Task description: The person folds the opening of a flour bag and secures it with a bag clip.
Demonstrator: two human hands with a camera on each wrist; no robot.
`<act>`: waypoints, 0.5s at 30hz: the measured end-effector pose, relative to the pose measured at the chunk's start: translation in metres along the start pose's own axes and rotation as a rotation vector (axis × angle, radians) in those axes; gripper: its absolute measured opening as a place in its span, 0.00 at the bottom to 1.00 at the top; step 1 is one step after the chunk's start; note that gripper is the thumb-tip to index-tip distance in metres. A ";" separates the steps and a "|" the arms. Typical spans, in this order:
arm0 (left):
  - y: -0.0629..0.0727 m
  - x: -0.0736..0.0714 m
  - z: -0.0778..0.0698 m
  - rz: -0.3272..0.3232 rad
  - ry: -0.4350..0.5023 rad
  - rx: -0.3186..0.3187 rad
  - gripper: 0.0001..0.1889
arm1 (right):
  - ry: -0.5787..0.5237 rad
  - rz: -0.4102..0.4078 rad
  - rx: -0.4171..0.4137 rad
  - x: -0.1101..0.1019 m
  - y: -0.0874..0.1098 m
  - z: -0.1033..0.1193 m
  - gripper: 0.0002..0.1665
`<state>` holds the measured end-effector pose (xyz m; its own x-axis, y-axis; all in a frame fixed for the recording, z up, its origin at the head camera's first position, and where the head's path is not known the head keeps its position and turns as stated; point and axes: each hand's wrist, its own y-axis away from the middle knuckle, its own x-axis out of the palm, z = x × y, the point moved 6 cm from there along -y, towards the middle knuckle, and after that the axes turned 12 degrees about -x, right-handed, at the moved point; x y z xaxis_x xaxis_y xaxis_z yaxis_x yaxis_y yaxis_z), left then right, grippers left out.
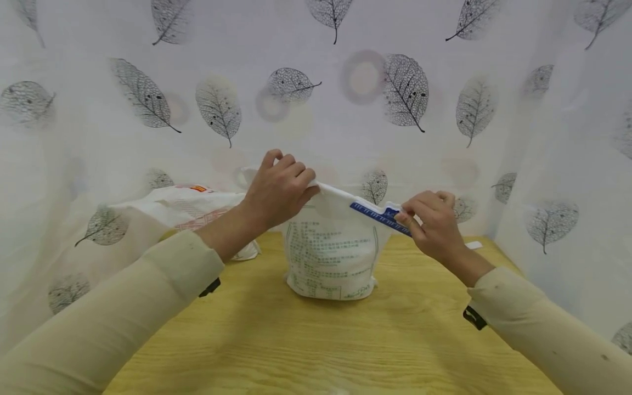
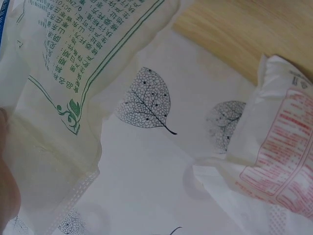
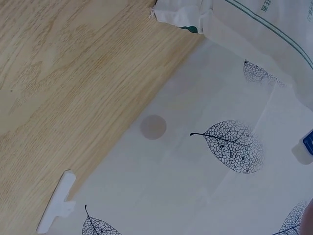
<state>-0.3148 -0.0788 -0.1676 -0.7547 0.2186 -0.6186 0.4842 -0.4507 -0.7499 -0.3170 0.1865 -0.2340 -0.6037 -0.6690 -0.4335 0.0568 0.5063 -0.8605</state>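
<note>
A white bag (image 1: 331,258) with green print stands upright on the table, its top drawn up between both hands. Along its top edge runs a long white bag sealing clip (image 1: 340,193) with a blue label, slanting down to the right. My left hand (image 1: 282,189) grips the bag's upper left corner, fingers curled over the edge at the clip's left end. At the other end my right hand (image 1: 434,225) pinches the clip between thumb and fingers, by its blue part. In the left wrist view the bag's crimped corner (image 2: 73,191) shows beside the thumb.
A second white bag (image 1: 182,206) with red print lies at the table's back left. Near the back right edge is a small white clip (image 3: 56,203). A leaf-patterned curtain (image 1: 316,126) hangs behind and at both sides of the wooden table (image 1: 316,351).
</note>
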 end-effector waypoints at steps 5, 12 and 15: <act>0.000 -0.001 0.001 0.005 0.000 -0.007 0.13 | -0.001 -0.004 0.004 0.003 -0.004 0.001 0.29; -0.001 0.000 0.002 0.009 0.007 -0.010 0.13 | -0.017 -0.035 0.013 0.008 -0.006 0.002 0.29; -0.002 0.001 0.001 0.005 0.014 -0.007 0.13 | -0.011 -0.030 0.016 0.009 -0.005 0.002 0.28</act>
<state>-0.3169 -0.0782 -0.1668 -0.7458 0.2283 -0.6258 0.4913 -0.4460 -0.7481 -0.3209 0.1766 -0.2337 -0.5969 -0.6897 -0.4099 0.0516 0.4769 -0.8775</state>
